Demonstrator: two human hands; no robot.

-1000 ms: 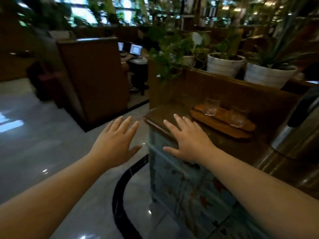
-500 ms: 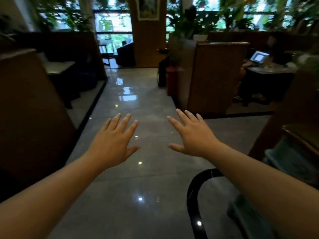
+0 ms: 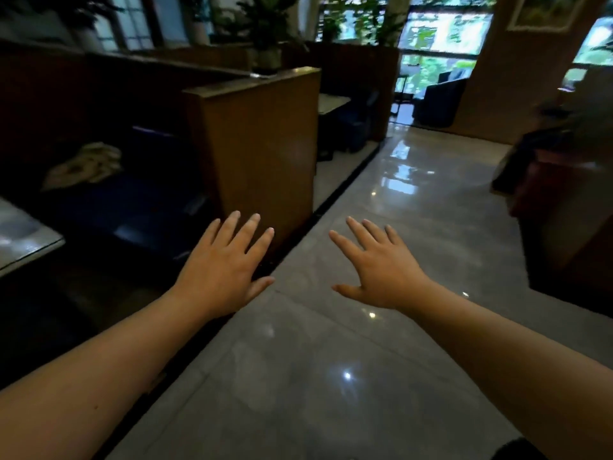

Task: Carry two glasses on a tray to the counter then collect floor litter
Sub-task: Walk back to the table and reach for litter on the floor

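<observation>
Left hand: my left hand [image 3: 223, 267] is held out palm down, fingers spread, holding nothing, above the dark strip at the floor's edge.
Right hand: my right hand [image 3: 381, 268] is likewise flat and splayed, empty, over the polished grey floor [image 3: 331, 376].
Spacing: the two hands are apart, side by side.
Tray and glasses: out of my sight in this view.
Litter: I can pick out none on the visible floor.
Left side: a wooden booth partition [image 3: 262, 151] stands by a dark blue seat [image 3: 132, 200] with a pale crumpled cloth [image 3: 86, 164] lying on it.
Far end: bright windows [image 3: 444, 31] with greenery.
</observation>
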